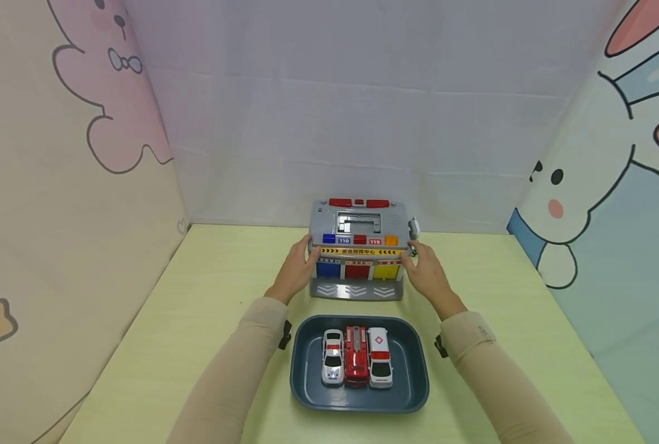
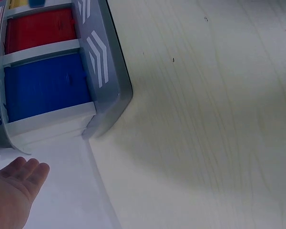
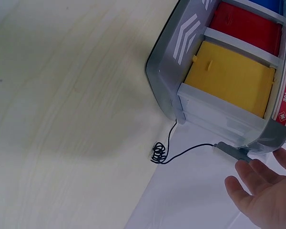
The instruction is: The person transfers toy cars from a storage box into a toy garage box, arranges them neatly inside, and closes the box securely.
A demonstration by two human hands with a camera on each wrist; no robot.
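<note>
A grey toy emergency station (image 1: pixel 357 246) stands toward the back of the table, its blue, red and yellow doors facing me. My left hand (image 1: pixel 297 265) holds its left side, thumb at the front edge and fingers along the side. On the opposite side my right hand (image 1: pixel 426 271) grips it in the same way. In the right wrist view, fingertips (image 3: pixel 248 169) lie right by a small grey handpiece (image 3: pixel 231 151) with a coiled black cord (image 3: pixel 158 152). The blue door (image 2: pixel 47 86) shows close in the left wrist view.
In front of the station, a dark blue tray (image 1: pixel 302 394) holds a silver-white toy police car (image 1: pixel 332 357), a red toy fire truck (image 1: pixel 356 357) and a white toy ambulance (image 1: pixel 381 357). A white cloth wall (image 1: pixel 352 123) rises behind the table (image 1: pixel 224 265).
</note>
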